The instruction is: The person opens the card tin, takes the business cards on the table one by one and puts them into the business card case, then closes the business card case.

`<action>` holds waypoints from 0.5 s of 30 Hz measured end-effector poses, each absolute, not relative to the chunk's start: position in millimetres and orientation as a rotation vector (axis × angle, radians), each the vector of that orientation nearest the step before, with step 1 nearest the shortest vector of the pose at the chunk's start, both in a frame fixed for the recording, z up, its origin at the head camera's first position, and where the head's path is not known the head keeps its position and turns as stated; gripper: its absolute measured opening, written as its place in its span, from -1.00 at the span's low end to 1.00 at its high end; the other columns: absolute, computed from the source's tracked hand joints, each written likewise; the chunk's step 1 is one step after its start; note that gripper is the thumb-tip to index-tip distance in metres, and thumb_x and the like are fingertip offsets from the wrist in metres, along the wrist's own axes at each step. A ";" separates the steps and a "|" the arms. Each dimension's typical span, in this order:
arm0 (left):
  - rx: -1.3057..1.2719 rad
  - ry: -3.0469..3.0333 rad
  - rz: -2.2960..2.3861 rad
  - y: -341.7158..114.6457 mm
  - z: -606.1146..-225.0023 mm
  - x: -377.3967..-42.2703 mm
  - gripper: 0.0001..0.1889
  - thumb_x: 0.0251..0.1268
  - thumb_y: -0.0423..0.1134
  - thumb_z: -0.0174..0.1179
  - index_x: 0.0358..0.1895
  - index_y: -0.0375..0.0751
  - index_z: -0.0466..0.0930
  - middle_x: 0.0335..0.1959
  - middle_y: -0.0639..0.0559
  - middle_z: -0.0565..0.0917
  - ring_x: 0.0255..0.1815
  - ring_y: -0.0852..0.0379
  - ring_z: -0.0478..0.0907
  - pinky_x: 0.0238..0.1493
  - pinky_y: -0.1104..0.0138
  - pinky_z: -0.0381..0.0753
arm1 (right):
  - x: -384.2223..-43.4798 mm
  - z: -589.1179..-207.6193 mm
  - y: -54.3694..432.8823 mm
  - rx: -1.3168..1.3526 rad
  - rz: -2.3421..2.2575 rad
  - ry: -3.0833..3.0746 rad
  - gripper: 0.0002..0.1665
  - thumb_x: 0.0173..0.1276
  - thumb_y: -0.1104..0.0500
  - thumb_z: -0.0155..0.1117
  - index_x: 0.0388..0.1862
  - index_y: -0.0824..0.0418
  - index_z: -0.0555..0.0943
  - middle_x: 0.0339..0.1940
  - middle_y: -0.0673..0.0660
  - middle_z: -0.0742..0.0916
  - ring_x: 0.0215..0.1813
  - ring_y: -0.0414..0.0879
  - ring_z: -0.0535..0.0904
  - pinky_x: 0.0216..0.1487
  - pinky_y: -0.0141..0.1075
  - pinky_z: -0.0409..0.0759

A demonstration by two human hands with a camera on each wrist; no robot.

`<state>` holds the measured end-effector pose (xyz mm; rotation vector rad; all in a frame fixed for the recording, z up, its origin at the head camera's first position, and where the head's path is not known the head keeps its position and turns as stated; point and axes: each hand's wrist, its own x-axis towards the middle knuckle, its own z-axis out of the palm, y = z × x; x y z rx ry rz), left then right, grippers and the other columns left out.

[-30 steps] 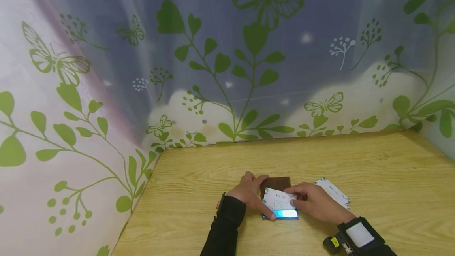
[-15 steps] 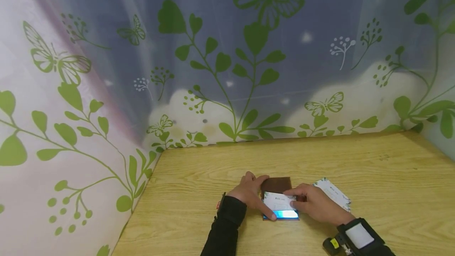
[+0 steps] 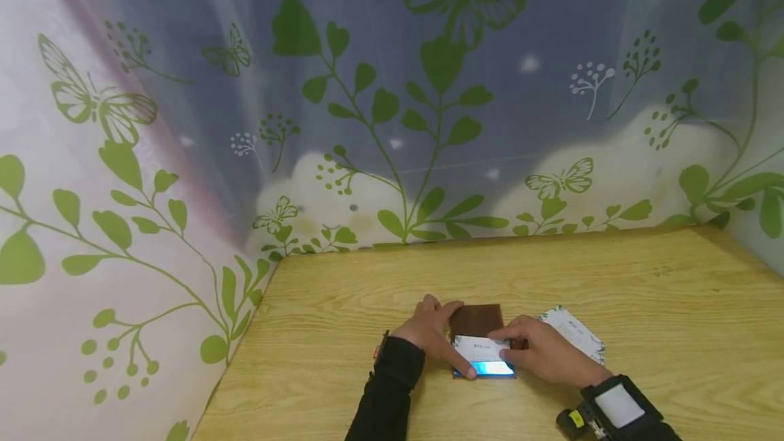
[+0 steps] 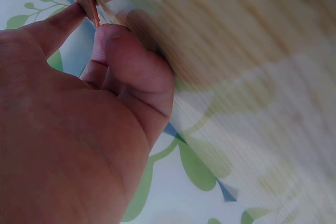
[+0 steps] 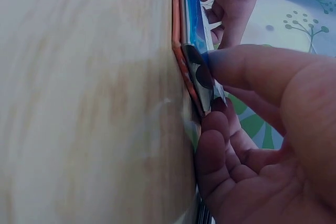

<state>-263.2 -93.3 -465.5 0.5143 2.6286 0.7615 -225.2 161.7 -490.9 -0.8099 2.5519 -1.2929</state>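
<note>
A brown wallet (image 3: 476,320) lies unfolded on the table, with a shiny blue strip (image 3: 493,368) across its near end. A white printed card (image 3: 480,347) with leaf decoration sits with its lower part behind that strip. My left hand (image 3: 429,332) holds the wallet's left side, thumb on the near edge and a finger at the far corner. The right hand (image 3: 542,352) pinches the card's right side between thumb and fingers. In the right wrist view, the wallet's orange-brown edge (image 5: 177,14) shows beside the blue layer, and the right thumb (image 5: 247,66) presses on the layers.
Another white card (image 3: 576,333) with green leaf corners lies on the table, partly behind the right hand and wrist. A patterned curtain (image 3: 367,121) with leaves and butterflies hangs along the back and left of the wooden table (image 3: 343,291).
The card has slid toward the near edge and straightened, going deeper behind the blue strip, so more brown shows above it. My left hand stays put; the right hand has barely shifted.
</note>
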 end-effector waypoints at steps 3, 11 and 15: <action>0.517 2.626 0.763 -93.2 -465.5 -263.3 0.26 -0.32 0.15 0.74 0.62 0.13 0.26 -0.05 0.03 0.23 -0.08 0.07 0.20 -0.26 0.31 0.38 | -224.9 -490.3 160.9 -0.797 -1.286 2.557 -0.58 0.49 0.19 0.35 0.24 0.35 0.67 -0.18 0.01 0.62 -0.30 -0.23 0.43 -0.33 -0.33 0.45; 0.517 2.633 0.772 -93.7 -465.6 -264.1 0.26 -0.34 0.15 0.75 0.62 0.12 0.27 -0.06 0.03 0.23 -0.08 0.07 0.19 -0.26 0.32 0.38 | -221.8 -490.9 157.9 -0.671 -1.357 2.547 -0.81 0.43 0.20 0.41 -0.07 0.21 0.60 -0.28 0.02 0.62 -0.29 -0.18 0.51 -0.31 -0.32 0.51; 0.516 2.634 0.765 -93.7 -465.9 -264.0 0.26 -0.33 0.15 0.75 0.62 0.13 0.26 -0.05 0.04 0.23 -0.07 0.07 0.20 -0.24 0.31 0.40 | -222.4 -492.1 158.3 -0.654 -1.379 2.545 -0.74 0.42 0.20 0.43 -0.01 0.24 0.60 -0.26 0.03 0.62 -0.26 -0.18 0.52 -0.28 -0.33 0.52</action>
